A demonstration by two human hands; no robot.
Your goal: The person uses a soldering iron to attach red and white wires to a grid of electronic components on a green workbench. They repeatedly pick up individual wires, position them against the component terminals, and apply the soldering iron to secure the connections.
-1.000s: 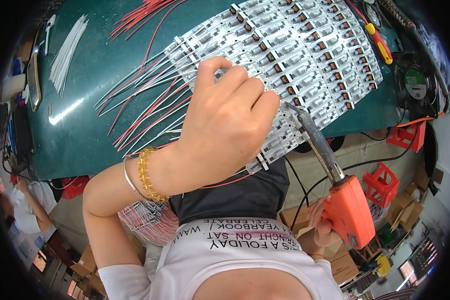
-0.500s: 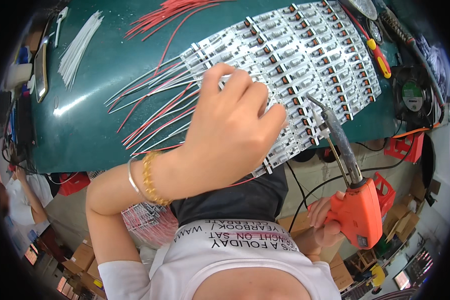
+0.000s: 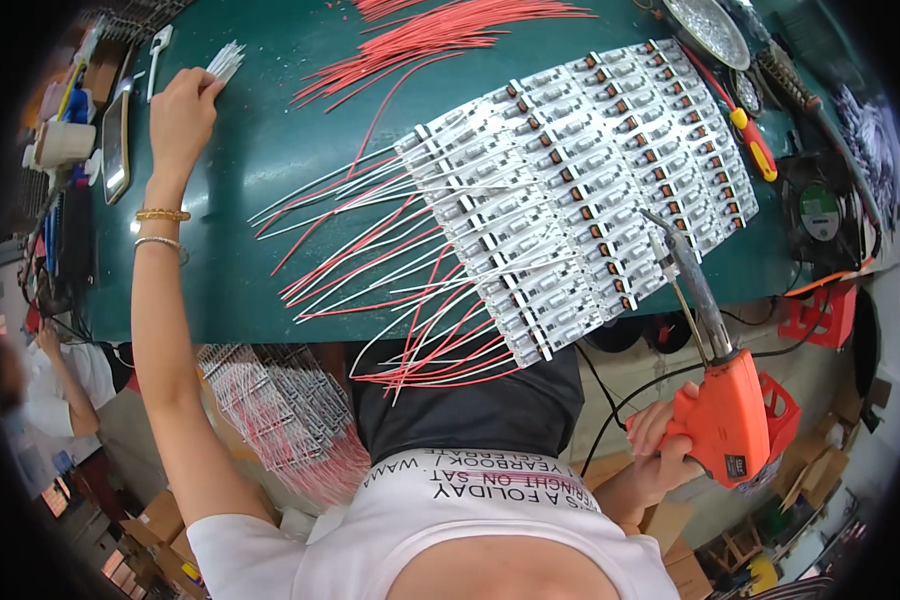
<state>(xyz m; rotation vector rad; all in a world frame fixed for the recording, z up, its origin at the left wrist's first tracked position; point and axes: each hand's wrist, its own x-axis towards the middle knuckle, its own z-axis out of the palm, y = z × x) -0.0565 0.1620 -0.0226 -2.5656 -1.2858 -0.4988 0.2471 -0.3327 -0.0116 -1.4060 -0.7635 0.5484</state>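
At the far left of the table, my left hand (image 3: 182, 115) is closed around a bundle of white wires (image 3: 227, 62), whose ends stick out past the fingers. My right hand (image 3: 662, 440) grips the handle of an orange soldering gun (image 3: 722, 415). Its tip (image 3: 660, 228) hovers over or touches a panel of small circuit boards (image 3: 580, 160); which of the two I cannot tell. Rows of metal parts and orange-and-black pieces cover the panel. Red and white wires (image 3: 370, 270) trail from its left edge, several hanging over the table's front edge.
Loose red wires (image 3: 420, 45) lie at the back. A phone (image 3: 116, 150) rests at the left edge. To the right are a red-and-yellow screwdriver (image 3: 755, 145), a metal dish (image 3: 708, 30) and a black fan (image 3: 820, 210). Wired boards (image 3: 280, 400) are stacked below the table's front edge.
My left hand has gone from the panel to the white wires at the far left. Wires at the panel's near left are now uncovered. The soldering gun has barely shifted.
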